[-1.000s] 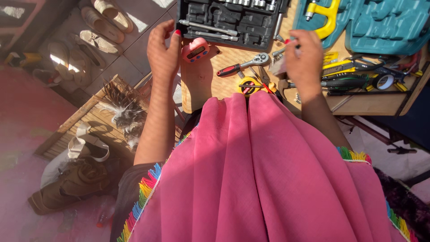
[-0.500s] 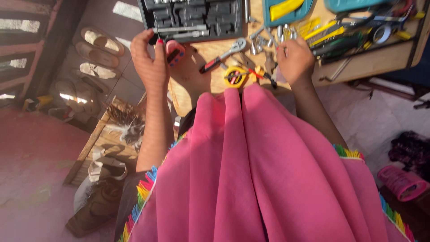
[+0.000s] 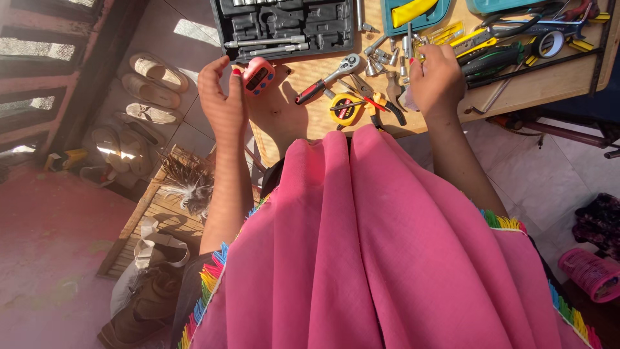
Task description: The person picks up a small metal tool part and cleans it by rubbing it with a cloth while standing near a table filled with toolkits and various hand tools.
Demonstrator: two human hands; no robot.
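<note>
My left hand [image 3: 223, 97] is raised at the wooden table's [image 3: 516, 87] left corner, fingers apart, its thumb touching the edge of a pink digital timer [image 3: 258, 76] lying there. My right hand [image 3: 439, 77] hovers over several loose metal sockets [image 3: 381, 61] with fingers curled round a small metal piece that is mostly hidden. Between the hands lie a ratchet with a red-and-black handle [image 3: 323, 83], a yellow tape measure [image 3: 345, 108] and pliers [image 3: 384, 106]. A pink garment [image 3: 387, 258] covers my lap.
A black socket-set case [image 3: 284, 26] lies open at the table's far edge, beside a teal case with a yellow tool [image 3: 413, 13]. Hand tools and a tape roll [image 3: 552, 44] crowd the right. Sandals [image 3: 155, 81], a feather duster [image 3: 187, 184] and brown shoes [image 3: 135, 310] are on the floor at left.
My left hand has let the pink timer settle flat on the table and drawn back a little. My right hand moved slightly up over the sockets. The view shifted.
</note>
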